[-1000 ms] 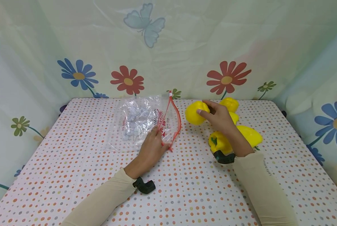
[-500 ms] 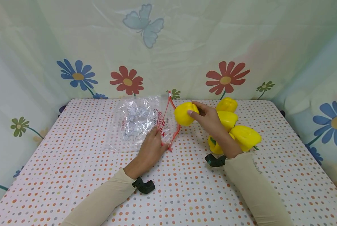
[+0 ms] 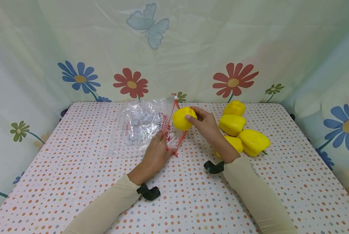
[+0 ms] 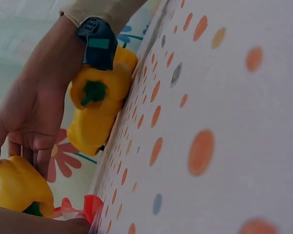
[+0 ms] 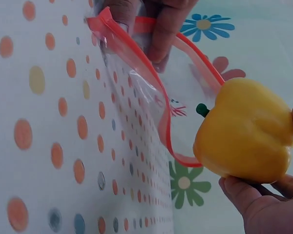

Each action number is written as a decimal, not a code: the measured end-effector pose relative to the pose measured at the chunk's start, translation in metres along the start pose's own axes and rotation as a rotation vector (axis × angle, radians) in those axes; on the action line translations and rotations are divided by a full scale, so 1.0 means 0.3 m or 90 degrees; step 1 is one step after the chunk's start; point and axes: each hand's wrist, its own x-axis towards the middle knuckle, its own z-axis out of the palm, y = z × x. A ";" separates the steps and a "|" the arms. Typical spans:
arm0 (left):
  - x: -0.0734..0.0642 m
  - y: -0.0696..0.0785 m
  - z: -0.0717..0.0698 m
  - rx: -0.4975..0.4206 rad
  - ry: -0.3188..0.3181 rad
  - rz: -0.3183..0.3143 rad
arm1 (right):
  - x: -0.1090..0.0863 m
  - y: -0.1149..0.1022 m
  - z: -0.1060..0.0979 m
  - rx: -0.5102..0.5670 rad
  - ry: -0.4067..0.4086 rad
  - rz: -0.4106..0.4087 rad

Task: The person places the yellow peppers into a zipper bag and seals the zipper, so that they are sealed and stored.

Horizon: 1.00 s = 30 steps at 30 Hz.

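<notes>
A clear plastic zip bag [image 3: 142, 126] with red print and a red zip edge lies flat, its mouth facing right. My left hand [image 3: 156, 151] holds the lower part of that mouth, and in the right wrist view its fingers [image 5: 162, 36] reach inside the red rim [image 5: 167, 105], which gapes. Between thumb and fingertips, my right hand [image 3: 205, 123] grips a yellow bell pepper [image 3: 181, 119]. The pepper overlaps the bag's mouth in the head view. Its green stem [image 5: 202, 110] points toward the opening in the right wrist view.
Several more yellow bell peppers [image 3: 254, 143] sit clustered on the right of the dotted tablecloth [image 3: 180, 201], partly behind my right forearm. A flowered curtain [image 3: 186, 48] hangs behind the table and along both sides.
My right hand has carried the bell pepper left, from beside the other peppers to the bag's mouth. The left hand and the bag have stayed in place.
</notes>
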 end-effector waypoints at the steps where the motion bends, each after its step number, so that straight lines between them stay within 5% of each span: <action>1: 0.000 0.000 -0.001 -0.001 0.003 0.004 | 0.001 0.000 0.006 0.003 -0.001 0.001; 15: -0.002 0.001 0.000 0.000 0.027 0.028 | 0.028 0.015 0.073 0.045 0.031 0.003; 24: -0.003 0.007 0.004 -0.009 0.023 0.010 | 0.056 0.045 0.098 0.174 0.074 0.122; 30: -0.002 0.006 0.000 0.001 0.020 0.008 | 0.075 0.070 0.115 0.191 0.094 0.140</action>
